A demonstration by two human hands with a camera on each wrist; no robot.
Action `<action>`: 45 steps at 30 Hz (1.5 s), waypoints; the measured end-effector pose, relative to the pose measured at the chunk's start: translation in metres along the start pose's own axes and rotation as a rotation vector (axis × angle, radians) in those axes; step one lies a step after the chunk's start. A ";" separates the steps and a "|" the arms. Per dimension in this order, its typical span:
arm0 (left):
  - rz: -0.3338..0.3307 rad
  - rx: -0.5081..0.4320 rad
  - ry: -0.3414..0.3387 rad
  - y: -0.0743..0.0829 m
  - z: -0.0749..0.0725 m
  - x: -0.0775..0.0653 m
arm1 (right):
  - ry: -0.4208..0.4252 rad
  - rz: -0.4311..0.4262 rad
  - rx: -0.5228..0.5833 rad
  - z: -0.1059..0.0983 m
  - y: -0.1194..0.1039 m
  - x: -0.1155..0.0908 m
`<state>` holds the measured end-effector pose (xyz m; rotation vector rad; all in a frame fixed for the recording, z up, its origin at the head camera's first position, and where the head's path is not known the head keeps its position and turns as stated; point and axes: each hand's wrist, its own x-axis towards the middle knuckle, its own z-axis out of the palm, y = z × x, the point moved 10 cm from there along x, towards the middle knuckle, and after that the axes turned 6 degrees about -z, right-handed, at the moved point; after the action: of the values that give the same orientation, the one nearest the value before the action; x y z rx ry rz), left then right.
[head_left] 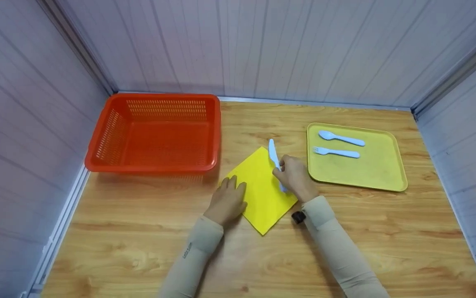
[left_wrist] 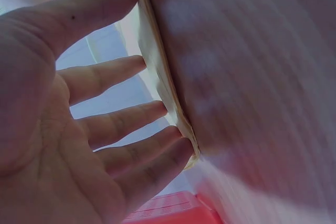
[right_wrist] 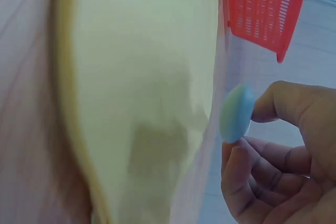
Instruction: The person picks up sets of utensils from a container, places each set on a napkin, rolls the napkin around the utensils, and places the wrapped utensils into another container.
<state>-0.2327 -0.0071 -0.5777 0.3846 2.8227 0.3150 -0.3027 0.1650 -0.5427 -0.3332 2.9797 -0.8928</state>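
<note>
A square yellow napkin (head_left: 260,194), perhaps cloth or paper, lies turned like a diamond on the wooden table. My left hand (head_left: 228,200) rests on its left edge with fingers spread; in the left wrist view the fingertips (left_wrist: 137,62) touch that edge. My right hand (head_left: 296,176) pinches a light blue plastic knife (head_left: 273,153) by its handle, over the napkin's right side. The blade points away from me. In the right wrist view the knife's handle end (right_wrist: 236,114) sits between thumb and fingers, apart from the napkin's surface.
A red plastic basket (head_left: 155,169) with slotted walls stands at the back left. At right is a yellow tray (head_left: 357,176) bearing a light blue spoon (head_left: 341,138) and a light blue fork (head_left: 337,152). Panel walls (head_left: 242,49) enclose the table at the back and sides.
</note>
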 end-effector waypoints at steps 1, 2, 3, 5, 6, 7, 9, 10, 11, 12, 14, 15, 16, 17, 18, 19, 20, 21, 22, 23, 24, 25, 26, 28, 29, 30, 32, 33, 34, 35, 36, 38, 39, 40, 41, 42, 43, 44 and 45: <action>-0.005 -0.008 -0.008 0.000 0.000 0.001 | 0.002 0.000 0.008 0.003 -0.003 0.002; -0.010 -0.017 -0.017 0.000 0.001 0.001 | 0.007 -0.003 0.012 0.005 -0.006 0.004; -0.015 -0.022 -0.026 0.000 0.002 0.002 | 0.009 -0.004 0.021 0.008 -0.009 0.005; -0.026 -0.031 -0.041 0.000 0.003 0.003 | 0.018 -0.004 0.030 0.013 -0.014 0.008; -0.029 -0.032 -0.047 0.000 0.004 0.003 | 0.020 -0.003 0.033 0.015 -0.017 0.009; -0.032 -0.035 -0.053 0.000 0.005 0.004 | 0.023 -0.001 0.035 0.017 -0.019 0.010; -0.037 -0.037 -0.060 0.000 0.006 0.004 | 0.020 0.009 0.052 0.023 -0.022 0.012; -0.038 -0.040 -0.060 0.000 0.006 0.003 | 0.019 0.017 0.059 0.025 -0.024 0.012; -0.036 -0.039 -0.059 0.000 0.007 0.003 | 0.015 0.027 0.068 0.027 -0.024 0.012; -0.029 -0.031 -0.051 0.001 0.006 0.003 | 0.012 0.034 0.076 0.029 -0.025 0.013; -0.014 -0.015 -0.033 0.002 0.005 0.002 | 0.003 0.054 0.094 0.034 -0.026 0.013; -0.007 -0.008 -0.025 0.003 0.004 0.002 | 0.003 0.060 0.096 0.035 -0.026 0.013; -0.001 0.001 -0.017 0.003 0.004 0.001 | 0.003 0.066 0.097 0.037 -0.026 0.014; 0.004 0.009 -0.013 0.003 0.004 0.001 | 0.003 0.069 0.099 0.038 -0.027 0.014; 0.007 0.016 -0.011 0.004 0.003 0.001 | 0.005 0.069 0.100 0.039 -0.027 0.014; 0.007 0.014 -0.010 0.004 0.003 0.001 | 0.006 0.071 0.102 0.040 -0.027 0.015; 0.005 0.011 -0.014 0.003 0.003 0.001 | 0.006 0.070 0.102 0.040 -0.028 0.015; 0.004 0.010 -0.017 0.003 0.003 0.001 | 0.008 0.068 0.101 0.041 -0.028 0.016; 0.004 0.008 -0.019 0.003 0.003 0.001 | 0.007 0.068 0.101 0.041 -0.029 0.016; 0.003 0.006 -0.021 0.003 0.003 0.001 | 0.005 0.068 0.098 0.042 -0.029 0.016; 0.005 0.004 -0.019 0.003 0.003 0.001 | 0.003 0.068 0.092 0.043 -0.029 0.017; 0.007 0.002 -0.017 0.004 0.003 0.001 | -0.001 0.070 0.088 0.044 -0.030 0.017; 0.007 0.002 -0.019 0.003 0.003 0.001 | -0.005 0.073 0.085 0.045 -0.030 0.017; 0.010 0.001 -0.016 0.003 0.003 0.001 | -0.013 0.081 0.085 0.047 -0.030 0.018; 0.009 -0.001 -0.016 0.003 0.003 0.000 | -0.017 0.085 0.082 0.048 -0.030 0.018; 0.010 -0.001 -0.014 0.003 0.003 0.000 | -0.023 0.091 0.082 0.049 -0.030 0.018; 0.009 -0.003 -0.014 0.002 0.004 0.000 | -0.032 0.100 0.083 0.051 -0.030 0.018; 0.005 -0.006 -0.018 0.002 0.005 0.000 | -0.035 0.103 0.082 0.051 -0.031 0.018; 0.004 -0.006 -0.020 0.001 0.006 0.000 | -0.038 0.107 0.080 0.052 -0.031 0.017; 0.004 -0.008 -0.020 0.001 0.006 0.000 | -0.041 0.109 0.078 0.053 -0.031 0.017; 0.005 -0.009 -0.018 0.001 0.006 0.000 | -0.042 0.109 0.077 0.053 -0.032 0.018; 0.005 -0.014 -0.017 0.001 0.006 0.000 | -0.037 0.101 0.070 0.054 -0.033 0.018; 0.005 -0.017 -0.018 0.000 0.006 0.000 | -0.034 0.096 0.063 0.054 -0.033 0.018; 0.008 -0.019 -0.014 0.000 0.005 -0.001 | -0.033 0.091 0.055 0.054 -0.034 0.019; 0.008 -0.022 -0.011 0.000 0.005 -0.001 | -0.030 0.084 0.047 0.055 -0.034 0.019; 0.012 -0.022 -0.004 0.000 0.005 -0.002 | -0.028 0.077 0.043 0.055 -0.035 0.019; 0.013 -0.024 0.000 -0.001 0.004 -0.002 | -0.026 0.073 0.040 0.056 -0.035 0.019; 0.014 -0.023 0.002 -0.001 0.005 -0.002 | -0.025 0.071 0.038 0.056 -0.035 0.019; 0.014 -0.020 0.002 -0.001 0.005 -0.003 | -0.025 0.069 0.036 0.056 -0.035 0.019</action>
<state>-0.2291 -0.0081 -0.5819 0.4001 2.8179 0.3472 -0.3104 0.1019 -0.5699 -0.2376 2.9283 -0.9276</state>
